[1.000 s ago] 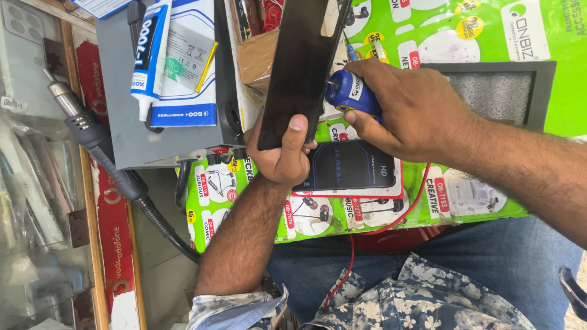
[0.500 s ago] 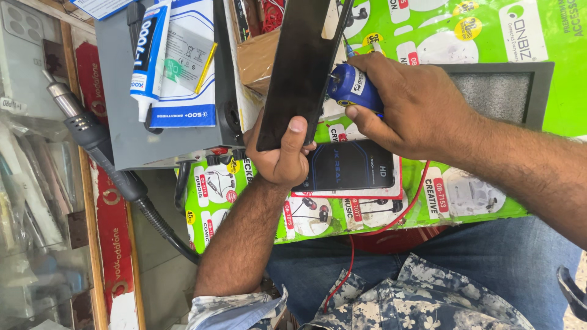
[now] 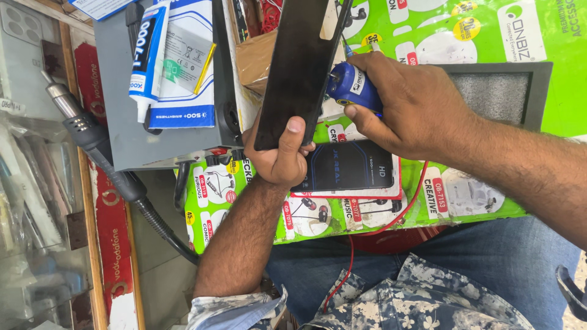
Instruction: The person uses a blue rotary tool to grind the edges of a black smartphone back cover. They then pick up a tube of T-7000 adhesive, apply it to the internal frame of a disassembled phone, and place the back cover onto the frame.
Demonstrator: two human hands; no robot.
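Above the green printed sheet [image 3: 489, 24] that covers the worktop, near its far edge, the left hand [image 3: 278, 156] holds a black phone panel [image 3: 299, 67] upright and a little tilted. The thumb presses on its lower front corner and the other fingers curl behind, so the panel is pinched firmly and its long edge stays free for the tool. The right hand [image 3: 416, 107] closes all fingers around a small blue tool [image 3: 351, 88], whose tip touches the right edge of the panel; this grip probably gives steady control. Under both hands lies a dark phone [image 3: 348, 168] on the sheet, near its front edge. A red wire [image 3: 367, 235] runs down over that edge toward the lap. At the left stands a grey box [image 3: 122, 134] carrying a glue tube [image 3: 143, 52], and a hot-air nozzle [image 3: 76, 119] lies beside it.
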